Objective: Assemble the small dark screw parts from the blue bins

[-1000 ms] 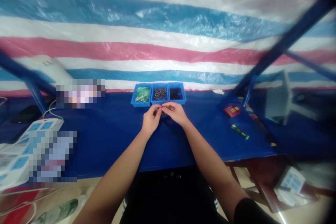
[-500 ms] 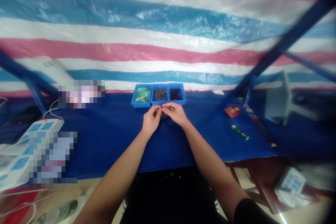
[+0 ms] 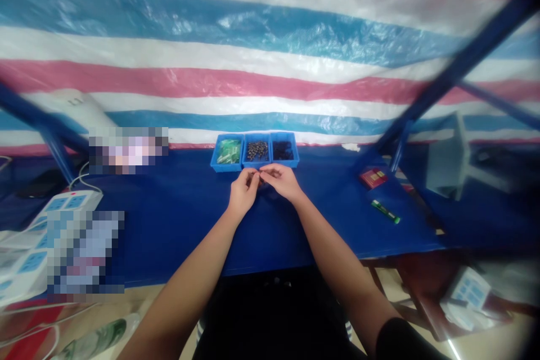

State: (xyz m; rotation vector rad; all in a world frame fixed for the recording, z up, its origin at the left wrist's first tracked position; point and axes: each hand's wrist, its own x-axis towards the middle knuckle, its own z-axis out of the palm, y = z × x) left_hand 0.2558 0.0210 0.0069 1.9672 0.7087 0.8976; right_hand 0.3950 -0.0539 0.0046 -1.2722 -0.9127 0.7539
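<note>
My left hand (image 3: 243, 193) and my right hand (image 3: 283, 181) meet fingertip to fingertip just in front of three small blue bins. Both are closed in a pinch around something small and dark, mostly hidden by the fingers and too small to name. The left blue bin (image 3: 226, 168) holds green and clear pieces that look like plastic. In the middle bin lie many small metallic parts (image 3: 257, 151), brownish and shiny. Small black parts (image 3: 283, 151) fill the bottom of the right bin.
On the blue tabletop (image 3: 169, 225), a white power strip (image 3: 80, 202) with cables stands at the left, beside blurred-out items. A red box (image 3: 373, 178) and a green tube-like packet (image 3: 385, 211) lie at the right. Blue metal frame bars (image 3: 439, 84) slant down at both sides.
Both hands stay pinched together at the same place before the bins. Only slight finger movement shows, and the view has shifted a tiny bit.
</note>
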